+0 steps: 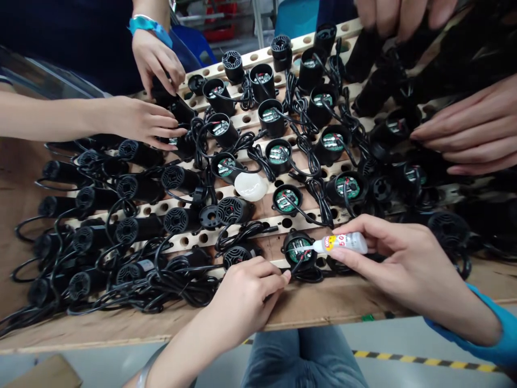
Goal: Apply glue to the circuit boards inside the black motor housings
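Observation:
In my right hand (398,261) is a small white glue bottle (350,243) with a red and yellow label, tilted on its side. Its thin nozzle points left, over the green circuit board (297,249) inside a black round housing (287,238). My left hand (248,291) rests at the front, fingers curled, the fingertips by the lower left edge of that housing. What those fingers hold, if anything, is hidden. A white translucent round piece (251,186) lies farther back, near another housing with a board (287,198).
Several black housings with coiled cables (317,196) stand along perforated wooden strips (266,225); more lie at left. Other people's hands work at the back left (139,121) and at right (480,126). A wooden table edge (133,328) runs along the front.

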Demonstrator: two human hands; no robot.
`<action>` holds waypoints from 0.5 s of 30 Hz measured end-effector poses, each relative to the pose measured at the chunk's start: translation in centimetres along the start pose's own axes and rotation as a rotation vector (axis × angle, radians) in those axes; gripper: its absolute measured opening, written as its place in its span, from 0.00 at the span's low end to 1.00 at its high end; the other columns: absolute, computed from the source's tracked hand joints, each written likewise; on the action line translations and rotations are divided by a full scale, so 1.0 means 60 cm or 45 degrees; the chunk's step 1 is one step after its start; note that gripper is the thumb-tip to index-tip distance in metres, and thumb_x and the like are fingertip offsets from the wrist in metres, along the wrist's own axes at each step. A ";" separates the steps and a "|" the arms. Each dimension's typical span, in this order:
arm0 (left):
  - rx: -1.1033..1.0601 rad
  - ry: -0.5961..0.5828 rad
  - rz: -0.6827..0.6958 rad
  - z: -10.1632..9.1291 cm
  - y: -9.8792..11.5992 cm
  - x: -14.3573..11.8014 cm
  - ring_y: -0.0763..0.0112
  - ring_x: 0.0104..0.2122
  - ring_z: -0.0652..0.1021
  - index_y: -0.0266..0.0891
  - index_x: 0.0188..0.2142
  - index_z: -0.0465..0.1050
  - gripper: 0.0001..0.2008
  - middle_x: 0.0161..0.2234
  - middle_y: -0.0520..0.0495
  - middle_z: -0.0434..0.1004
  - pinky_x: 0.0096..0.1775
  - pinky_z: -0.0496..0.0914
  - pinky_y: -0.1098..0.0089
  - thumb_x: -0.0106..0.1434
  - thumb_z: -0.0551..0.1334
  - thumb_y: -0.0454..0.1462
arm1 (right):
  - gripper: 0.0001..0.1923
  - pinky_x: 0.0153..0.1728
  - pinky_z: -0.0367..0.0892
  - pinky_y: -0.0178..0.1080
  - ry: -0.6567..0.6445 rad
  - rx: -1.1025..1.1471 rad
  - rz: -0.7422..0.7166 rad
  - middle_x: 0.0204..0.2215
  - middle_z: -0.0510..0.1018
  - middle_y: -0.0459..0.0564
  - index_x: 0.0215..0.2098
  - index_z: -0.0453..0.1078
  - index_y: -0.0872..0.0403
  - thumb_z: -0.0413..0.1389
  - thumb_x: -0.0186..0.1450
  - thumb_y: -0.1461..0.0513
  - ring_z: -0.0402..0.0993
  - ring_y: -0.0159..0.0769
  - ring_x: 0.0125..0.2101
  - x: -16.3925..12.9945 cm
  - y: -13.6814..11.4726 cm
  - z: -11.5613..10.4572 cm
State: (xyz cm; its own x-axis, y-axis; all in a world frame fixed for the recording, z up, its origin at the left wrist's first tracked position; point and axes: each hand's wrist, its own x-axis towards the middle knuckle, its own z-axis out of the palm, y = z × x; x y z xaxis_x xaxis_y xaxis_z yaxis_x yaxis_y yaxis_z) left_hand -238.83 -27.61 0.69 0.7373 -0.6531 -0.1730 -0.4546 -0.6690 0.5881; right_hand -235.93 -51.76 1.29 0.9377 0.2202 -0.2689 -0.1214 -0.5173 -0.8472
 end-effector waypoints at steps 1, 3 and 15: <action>-0.001 0.000 0.002 0.000 0.000 0.000 0.73 0.27 0.72 0.36 0.29 0.76 0.12 0.25 0.48 0.73 0.29 0.66 0.73 0.66 0.56 0.32 | 0.13 0.20 0.66 0.32 0.006 -0.004 -0.002 0.26 0.79 0.46 0.34 0.75 0.52 0.59 0.59 0.51 0.71 0.31 0.22 0.000 -0.001 0.000; 0.004 -0.007 -0.002 0.000 0.001 0.000 0.73 0.27 0.72 0.36 0.28 0.75 0.12 0.25 0.48 0.73 0.29 0.66 0.74 0.66 0.56 0.32 | 0.13 0.19 0.65 0.33 0.016 -0.010 -0.006 0.26 0.79 0.46 0.33 0.75 0.52 0.59 0.59 0.51 0.71 0.31 0.21 0.001 -0.002 -0.001; -0.003 -0.019 -0.009 -0.003 0.003 0.001 0.73 0.27 0.72 0.35 0.28 0.75 0.13 0.25 0.48 0.73 0.29 0.65 0.74 0.67 0.56 0.33 | 0.12 0.20 0.68 0.32 0.051 -0.031 -0.001 0.27 0.80 0.47 0.33 0.74 0.52 0.59 0.60 0.52 0.72 0.31 0.23 -0.001 -0.001 0.000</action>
State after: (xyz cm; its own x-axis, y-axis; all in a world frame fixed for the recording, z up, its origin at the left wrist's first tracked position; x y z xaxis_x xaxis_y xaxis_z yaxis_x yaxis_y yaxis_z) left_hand -238.78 -27.74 0.94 0.7329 -0.6535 -0.1893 -0.4482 -0.6731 0.5883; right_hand -235.99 -51.74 1.39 0.9502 0.1875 -0.2491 -0.1131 -0.5373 -0.8358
